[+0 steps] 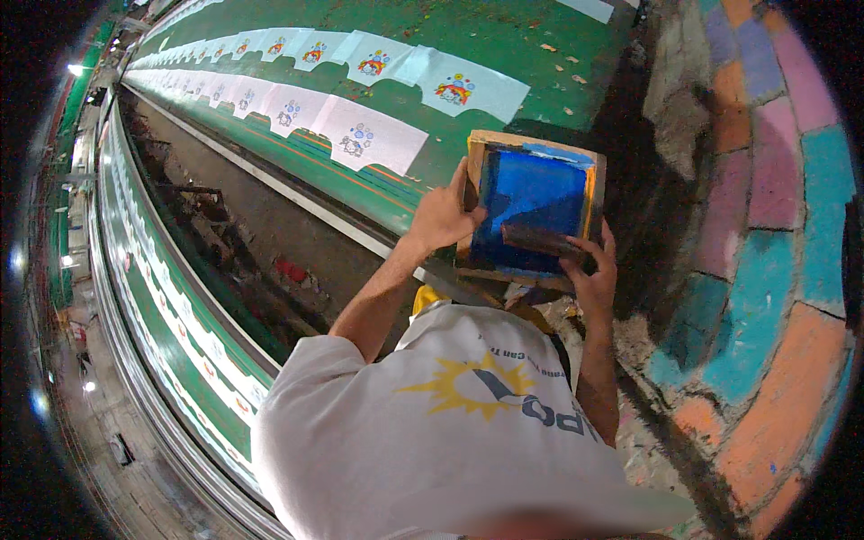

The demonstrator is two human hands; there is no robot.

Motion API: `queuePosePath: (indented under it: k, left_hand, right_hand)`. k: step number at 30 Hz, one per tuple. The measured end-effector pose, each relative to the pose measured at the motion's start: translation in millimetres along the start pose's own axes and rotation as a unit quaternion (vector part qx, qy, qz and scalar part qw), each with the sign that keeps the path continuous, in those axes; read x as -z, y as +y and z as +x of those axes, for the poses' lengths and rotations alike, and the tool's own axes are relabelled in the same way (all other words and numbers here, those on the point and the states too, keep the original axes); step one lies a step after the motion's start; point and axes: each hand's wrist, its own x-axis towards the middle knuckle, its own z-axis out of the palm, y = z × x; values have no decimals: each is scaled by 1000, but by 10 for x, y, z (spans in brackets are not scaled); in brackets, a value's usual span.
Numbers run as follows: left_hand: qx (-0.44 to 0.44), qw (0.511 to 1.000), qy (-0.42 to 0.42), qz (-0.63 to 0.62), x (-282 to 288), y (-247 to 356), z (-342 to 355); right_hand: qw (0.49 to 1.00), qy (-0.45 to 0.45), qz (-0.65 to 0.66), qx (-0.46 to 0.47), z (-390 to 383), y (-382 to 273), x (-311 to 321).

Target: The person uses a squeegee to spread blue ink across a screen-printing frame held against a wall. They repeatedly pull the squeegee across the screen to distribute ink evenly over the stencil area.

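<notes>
A wooden screen-printing frame (pixel 513 139) is tilted up in front of my chest, beside the end of a long green table. Dark blue ink (pixel 553 180) covers its mesh, with a lighter blue patch at the left and orange smears along the right bar. Wrapped round the left bar of the frame is my left hand (pixel 441 216), its thumb over the inner edge. My right hand (pixel 594 274) is closed on the right end of a dark squeegee (pixel 538 240) that lies across the lower part of the mesh. The frame's underside is hidden.
On the green table (pixel 504 36), white cut fabric pieces (pixel 472 90) with cartoon prints run in two rows to the far left. A second green table (pixel 153 333) with more pieces stands at the left, past a dark gap. A wall of painted blocks (pixel 747 297) borders the right.
</notes>
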Motion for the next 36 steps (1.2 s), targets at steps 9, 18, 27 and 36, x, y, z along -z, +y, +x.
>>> queuePosePath:
  k: [9, 18, 27, 36]
  left_hand:
    - [18, 998, 44, -43, -800, 871, -189]
    - [57, 994, 96, -9, -913, 966, -141]
    - [137, 985, 104, -6, -959, 1221, 763]
    - [107, 977, 173, -63, -779, 1357, 2523]
  right_hand:
    - [999, -35, 19, 16, 137, 542, 1035]
    - [992, -72, 54, 84, 568, 548, 1116]
    - [989, -115, 32, 92, 1635, 608, 1379]
    - [978, -117, 2, 175, 3585, 523, 1590]
